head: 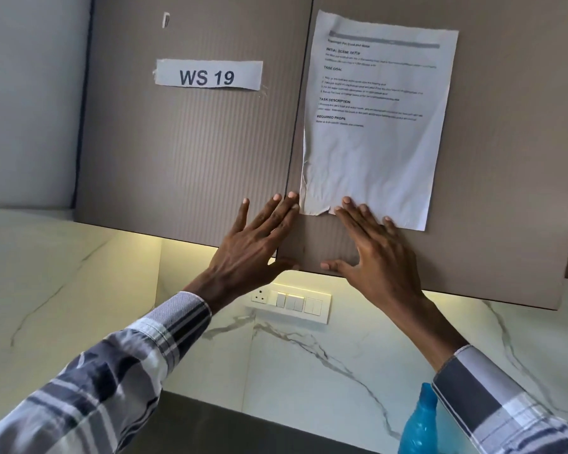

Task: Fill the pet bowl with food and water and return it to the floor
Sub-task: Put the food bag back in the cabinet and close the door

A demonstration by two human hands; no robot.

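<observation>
White marble-veined wall tiling (309, 362) fills the lower part of the view, with a dark grey tabletop (210, 427) edge at the very bottom. Nearest the camera, 2 sleeves of blue, grey and white plaid shirt fabric come in from the lower corners. Just beside the right sleeve (512, 404), at the bottom edge, stands the top of a translucent blue plastic bottle (418, 424). No pet bowl shows anywhere in this view, so its place cannot be told.

Farther up, a white switch plate (291, 304) with 1 socket and several rockers sits on the tiling, lit by a warm yellow glow from under the cupboard.

Above that, both hands lie flat against the ribbed taupe wall-cupboard doors (191, 152). Left hand (253, 244) has its fingers straight and spread, tips by the seam between the 2 doors, thumb hooked near the lower edge. Right hand (371, 253) is likewise spread, its fingers resting on the bottom edge of a crumpled white printed instruction sheet (374, 126) stuck to the right door, its thumb at the door's lower edge. Neither hand grips anything.

Highest up, a white paper label reading "WS 19" (207, 75) is stuck to the left door.
</observation>
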